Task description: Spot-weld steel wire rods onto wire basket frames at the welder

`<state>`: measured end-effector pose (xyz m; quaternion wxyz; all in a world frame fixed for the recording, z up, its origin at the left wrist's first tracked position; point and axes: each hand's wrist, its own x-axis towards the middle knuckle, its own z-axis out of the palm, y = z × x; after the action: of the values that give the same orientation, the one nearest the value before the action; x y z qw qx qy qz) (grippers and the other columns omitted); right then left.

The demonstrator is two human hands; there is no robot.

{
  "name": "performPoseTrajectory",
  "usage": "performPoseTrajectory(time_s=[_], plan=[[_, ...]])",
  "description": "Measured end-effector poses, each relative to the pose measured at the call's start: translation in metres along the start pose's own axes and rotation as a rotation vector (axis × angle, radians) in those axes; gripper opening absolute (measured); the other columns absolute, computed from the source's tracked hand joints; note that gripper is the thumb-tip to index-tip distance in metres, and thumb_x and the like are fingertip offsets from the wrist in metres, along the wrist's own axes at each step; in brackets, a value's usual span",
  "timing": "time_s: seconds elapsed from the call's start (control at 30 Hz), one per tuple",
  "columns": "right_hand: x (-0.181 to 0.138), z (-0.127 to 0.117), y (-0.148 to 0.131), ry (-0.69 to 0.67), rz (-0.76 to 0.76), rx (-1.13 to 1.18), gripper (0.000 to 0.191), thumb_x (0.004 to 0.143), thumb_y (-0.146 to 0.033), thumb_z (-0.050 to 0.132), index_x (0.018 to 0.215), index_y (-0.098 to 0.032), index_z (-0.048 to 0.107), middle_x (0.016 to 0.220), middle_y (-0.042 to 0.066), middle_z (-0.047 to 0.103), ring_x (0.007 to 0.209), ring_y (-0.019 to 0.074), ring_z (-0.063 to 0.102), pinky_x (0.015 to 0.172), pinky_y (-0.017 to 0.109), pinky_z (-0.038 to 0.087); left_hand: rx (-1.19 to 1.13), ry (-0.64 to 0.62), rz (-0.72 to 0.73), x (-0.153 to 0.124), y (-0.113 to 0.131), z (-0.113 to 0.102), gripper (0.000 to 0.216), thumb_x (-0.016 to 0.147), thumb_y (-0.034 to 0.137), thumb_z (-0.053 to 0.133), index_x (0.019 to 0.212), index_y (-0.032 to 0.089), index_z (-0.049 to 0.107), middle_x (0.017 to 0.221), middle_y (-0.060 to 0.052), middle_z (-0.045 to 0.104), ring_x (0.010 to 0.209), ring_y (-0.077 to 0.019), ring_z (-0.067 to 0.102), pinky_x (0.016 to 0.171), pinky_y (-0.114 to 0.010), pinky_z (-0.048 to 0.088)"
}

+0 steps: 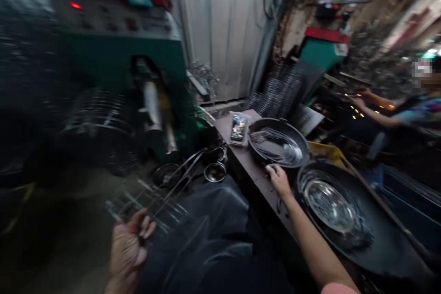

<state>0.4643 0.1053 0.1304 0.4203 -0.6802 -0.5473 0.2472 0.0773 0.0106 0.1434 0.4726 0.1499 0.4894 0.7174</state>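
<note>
So, the left hand [128,250] curls its fingers around a blurred wire frame [148,204], gripping it above the dark lap [196,234]. The right hand [279,181] rests with fingers slightly bent, pinching nothing, on the bench [253,165] just below a black pan [255,142] of wire pieces [275,147]. A wider pan [382,248] lies beside the right forearm [310,243], a steel bowl [327,204] in it. Farther off are a bagged phone [238,127], a green machine [103,41] and a co-worker's hand [358,102].
</note>
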Motion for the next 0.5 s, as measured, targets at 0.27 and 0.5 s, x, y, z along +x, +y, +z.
performPoseTrajectory(time_s=[0.27,0.5], plan=[[-0.033,0.186,-0.126,-0.648,0.075,0.626,0.027,0.069,-0.043,0.058,0.064,-0.017,0.053,0.051,-0.004,0.051,0.047,0.0092,0.047,0.047,0.021,0.037,-0.122,0.076,0.036,-0.013,-0.005,-0.012,0.038,0.053,0.022,0.079,0.081,0.020,0.054,0.058,0.009,0.050,0.038,-0.0012,0.029,0.034,-0.013,0.026],[-0.037,0.209,-0.147,-0.634,0.067,0.584,0.024,0.068,-0.041,0.059,0.063,-0.018,0.054,0.050,-0.004,0.050,0.047,0.0095,0.046,0.047,0.022,0.038,-0.196,0.127,0.039,-0.001,-0.012,-0.017,0.041,0.055,0.020,0.078,0.085,0.022,0.051,0.060,0.010,0.046,0.038,-0.0016,0.031,0.036,-0.015,0.028]])
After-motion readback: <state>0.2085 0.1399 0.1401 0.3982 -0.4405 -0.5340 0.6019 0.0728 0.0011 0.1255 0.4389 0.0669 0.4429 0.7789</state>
